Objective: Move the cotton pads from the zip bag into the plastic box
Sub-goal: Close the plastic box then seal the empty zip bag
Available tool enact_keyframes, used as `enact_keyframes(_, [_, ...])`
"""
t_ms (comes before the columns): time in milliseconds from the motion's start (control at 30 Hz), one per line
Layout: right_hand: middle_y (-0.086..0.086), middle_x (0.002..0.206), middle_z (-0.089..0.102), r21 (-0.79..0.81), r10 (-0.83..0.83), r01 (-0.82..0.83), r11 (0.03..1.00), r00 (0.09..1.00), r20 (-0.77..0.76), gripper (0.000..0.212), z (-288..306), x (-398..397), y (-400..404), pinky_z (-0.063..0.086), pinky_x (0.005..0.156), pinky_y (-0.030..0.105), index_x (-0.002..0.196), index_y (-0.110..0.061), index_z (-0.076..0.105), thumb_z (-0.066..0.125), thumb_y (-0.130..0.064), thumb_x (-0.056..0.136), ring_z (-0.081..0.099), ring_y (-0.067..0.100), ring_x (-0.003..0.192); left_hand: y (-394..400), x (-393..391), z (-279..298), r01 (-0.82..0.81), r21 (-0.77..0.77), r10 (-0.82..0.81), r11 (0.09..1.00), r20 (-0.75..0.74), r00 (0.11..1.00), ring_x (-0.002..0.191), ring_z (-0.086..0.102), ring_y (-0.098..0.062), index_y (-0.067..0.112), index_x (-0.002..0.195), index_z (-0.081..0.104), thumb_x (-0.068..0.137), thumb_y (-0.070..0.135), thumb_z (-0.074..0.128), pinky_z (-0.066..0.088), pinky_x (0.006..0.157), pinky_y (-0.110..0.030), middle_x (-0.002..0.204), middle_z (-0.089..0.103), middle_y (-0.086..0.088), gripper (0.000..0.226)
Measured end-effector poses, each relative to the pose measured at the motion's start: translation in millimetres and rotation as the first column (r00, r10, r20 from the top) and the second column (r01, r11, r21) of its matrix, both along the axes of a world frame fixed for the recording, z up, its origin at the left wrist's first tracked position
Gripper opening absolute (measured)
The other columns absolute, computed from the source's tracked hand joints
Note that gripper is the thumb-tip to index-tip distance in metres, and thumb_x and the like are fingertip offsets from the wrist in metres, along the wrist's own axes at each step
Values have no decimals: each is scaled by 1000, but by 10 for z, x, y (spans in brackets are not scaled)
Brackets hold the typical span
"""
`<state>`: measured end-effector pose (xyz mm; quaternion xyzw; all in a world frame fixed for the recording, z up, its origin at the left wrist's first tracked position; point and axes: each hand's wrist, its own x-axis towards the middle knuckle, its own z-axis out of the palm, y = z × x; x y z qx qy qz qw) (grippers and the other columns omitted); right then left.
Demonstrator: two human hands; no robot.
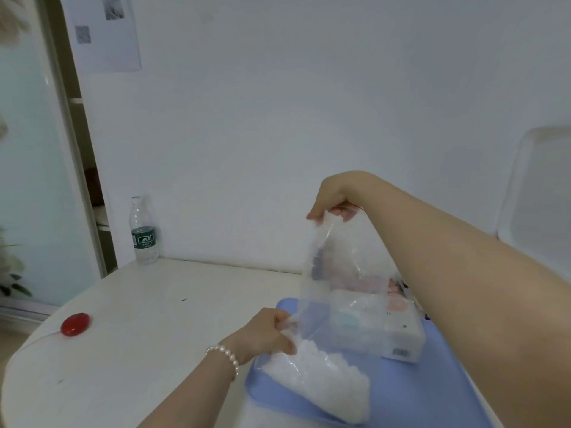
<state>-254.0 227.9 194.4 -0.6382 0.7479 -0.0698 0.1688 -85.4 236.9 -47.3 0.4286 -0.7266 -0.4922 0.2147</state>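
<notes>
A clear zip bag (pixel 336 273) hangs stretched over the blue tray (pixel 426 393). White cotton pads (pixel 324 384) fill its lower end, which rests on the tray. My right hand (pixel 336 196) pinches the bag's top edge, raised high. Lower down, my left hand (pixel 268 330), with a pearl bracelet at the wrist, pinches the bag's left edge just above the pads. Behind the bag, seen partly through it, lies a white package with a barcode (pixel 401 344); I cannot tell whether it is the plastic box.
The round white table (pixel 148 335) carries a water bottle (pixel 143 233) at the back by the wall and a red button (pixel 75 324) with a white cable at the left. A white chair back (pixel 543 193) stands at the right.
</notes>
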Motion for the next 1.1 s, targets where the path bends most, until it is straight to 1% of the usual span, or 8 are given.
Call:
enact_keyframes(167, [-3, 59, 60, -499, 32, -2, 866, 998, 53, 32, -98, -98, -203, 47, 76, 30, 60, -17, 61, 59, -32, 88, 57, 15, 65, -49, 88, -10, -23, 102, 36, 994, -128, 991, 56, 61, -10, 4, 83, 72, 69, -11, 73, 44, 46, -17, 69, 69, -2, 20])
enact_keyframes(267, [-1, 71, 63, -318, 149, -120, 941, 986, 70, 40, -109, -158, -101, 43, 73, 27, 73, -14, 68, 58, -51, 85, 54, 12, 68, -28, 175, -65, -30, 93, 37, 995, -81, 996, 61, 52, -17, 20, 65, 75, 64, -3, 79, 35, 44, -18, 78, 63, -11, 23])
enact_keyframes(367, [-4, 103, 64, -112, 126, -121, 986, 991, 36, 54, -2, -374, 29, 40, 96, 37, 87, -18, 74, 58, -67, 72, 55, 13, 101, -61, 323, -220, -85, 174, 107, 981, -122, 987, 54, 53, -12, 19, 57, 73, 68, -12, 73, 32, 41, -17, 72, 64, -8, 33])
enact_keyframes(533, [-2, 138, 48, 70, 82, -90, 994, 992, 100, 23, -135, -861, 72, 14, 113, 45, 97, -27, 68, 72, -34, 76, 23, 19, 139, -122, 411, -257, -68, 256, 114, 964, -167, 979, 55, 62, -15, 11, 61, 74, 62, -14, 74, 40, 41, -17, 75, 69, -10, 25])
enact_keyframes(767, [9, 83, 71, 80, 65, -92, 993, 954, 291, 22, -257, -1141, 154, 51, 80, 33, 80, -4, 66, 65, -25, 84, 68, 22, 82, -146, 386, -207, -29, 313, 104, 949, -224, 969, 61, 68, -18, -2, 81, 70, 69, -7, 76, 51, 49, -22, 77, 71, -13, 14])
enact_keyframes(900, [11, 64, 67, -227, 135, -63, 972, 939, 317, 19, -100, -1084, 156, 56, 68, 28, 72, -2, 65, 71, -19, 79, 66, 18, 59, -168, 455, -166, -79, 277, 155, 958, -265, 952, 79, 68, -27, -10, 91, 69, 57, 12, 87, 55, 75, -38, 93, 70, -24, 44])
enact_keyframes(1000, [7, 59, 64, -418, 186, -32, 908, 924, 334, 23, -106, -980, 162, 57, 61, 25, 79, 3, 65, 72, -19, 79, 59, 15, 53, -200, 466, -72, -120, 243, 190, 963, -290, 938, 65, 67, -19, -5, 80, 70, 64, 6, 77, 55, 64, -29, 78, 71, -17, 21])
enact_keyframes(1100, [9, 72, 64, -499, 259, 150, 854, 709, 656, 27, -216, -894, 160, 55, 68, 31, 97, -8, 60, 68, -30, 83, 62, 18, 63, -216, 491, -27, -168, 222, 239, 960, -349, 906, 60, 65, -16, 0, 73, 68, 74, -3, 71, 54, 58, -25, 70, 70, -12, 3])
